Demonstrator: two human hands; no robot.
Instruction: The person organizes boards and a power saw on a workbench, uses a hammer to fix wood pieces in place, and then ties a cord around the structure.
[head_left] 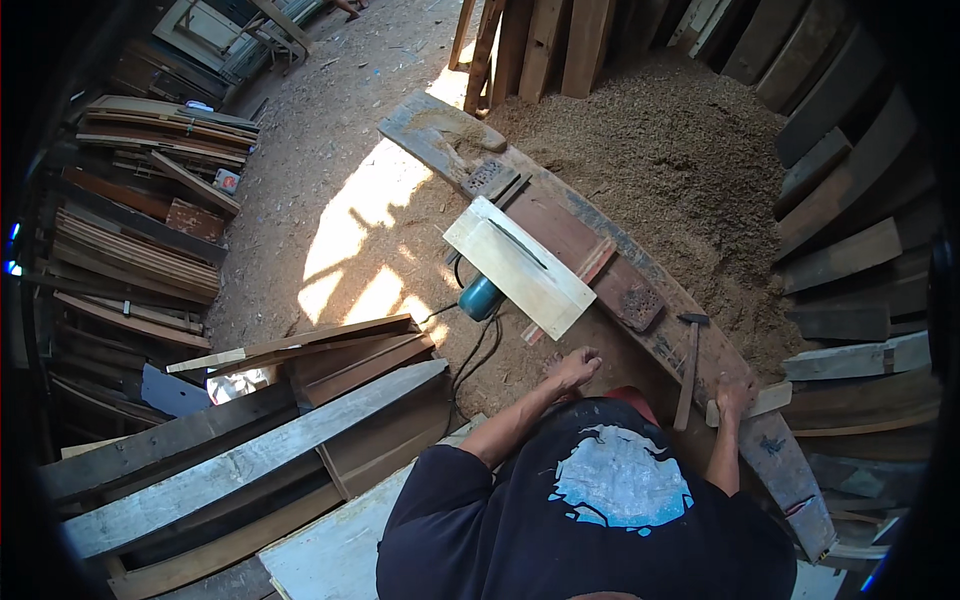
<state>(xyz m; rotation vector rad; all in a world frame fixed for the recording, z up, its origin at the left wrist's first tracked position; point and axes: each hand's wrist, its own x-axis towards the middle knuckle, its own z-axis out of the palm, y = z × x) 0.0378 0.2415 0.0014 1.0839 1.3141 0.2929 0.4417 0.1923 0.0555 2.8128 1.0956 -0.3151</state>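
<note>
Weathered grey-brown wood forms the long, narrow bench (pixel 785 470), which slants from the top middle down to the lower right. Around it lies dusty brown ground (pixel 290 150), crossed by bright sun patches (pixel 365 200). On the bench's far side spreads a coarse, crumbly heap of sawdust (pixel 660 150). Rough planks (pixel 840 250) fan along the right, upright boards (pixel 588 45) stand at the top, and stacked timber (pixel 135 255) fills the left. At lower left, a whitish-grey plank (pixel 260 450) lies among darker brown pieces.

Near the middle, a smooth, pale rectangular board (pixel 560 290) with a thin dark slot sits across the bench's near edge; a rounded teal housing (pixel 480 298) shows beneath it, with a black cable (pixel 475 365) looping near it. A reddish-brown panel (pixel 560 215) lies on the bench beside the board.

The left hand (pixel 572 370) is just below the pale board, fingers loosely bent; nothing shows in it, though how far it closes I cannot tell. The right hand (pixel 735 392) rests at a short, light wooden block (pixel 768 400) lying across the bench; its fingers are unclear, so whether it grips the block cannot be told. Just beside it lies a wooden-handled hammer (pixel 688 375).
</note>
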